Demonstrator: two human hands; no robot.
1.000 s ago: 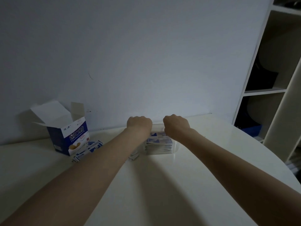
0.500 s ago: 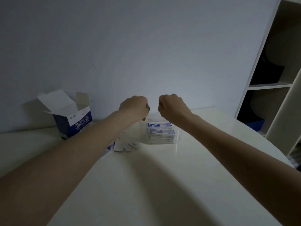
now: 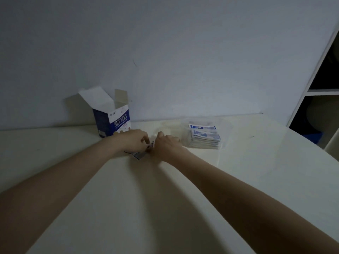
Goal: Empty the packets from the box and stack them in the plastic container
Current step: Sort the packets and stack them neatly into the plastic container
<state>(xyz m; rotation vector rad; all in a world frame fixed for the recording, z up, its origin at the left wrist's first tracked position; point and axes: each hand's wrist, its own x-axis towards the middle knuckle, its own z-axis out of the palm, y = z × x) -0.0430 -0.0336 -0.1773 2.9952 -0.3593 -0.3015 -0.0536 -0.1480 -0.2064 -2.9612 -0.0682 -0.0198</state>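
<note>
Nearest the camera, at six o'clock, two bare forearms reach forward over the pale table (image 3: 117,208), which fills the lower half of the view. They converge toward the twelve o'clock direction, where both hands work close together on a small heap of loose packets (image 3: 139,154) lying flat on the table. The left hand (image 3: 132,141) has its fingers curled down onto the heap, and its grip seems to pinch the packets, though the fingertips are partly hidden. The right hand (image 3: 166,143) sits just beside it at three o'clock of the left, fingers bent inward toward the same heap; whether its grip has actually closed on a packet cannot be told, since the back of the hand covers it. Only dark blue and white edges of the packets show beneath the hands.

Beyond the left hand, at eleven o'clock, stands the box (image 3: 114,121), blue and white, upright, with its top flaps open. At two o'clock of the right hand sits the clear plastic container (image 3: 225,125), and inside it a stack of packets (image 3: 204,137) lies flat, blue and white. Farthest off, a plain wall rises behind the table, and at the three o'clock edge stands a white shelf unit (image 3: 311,92)
</note>
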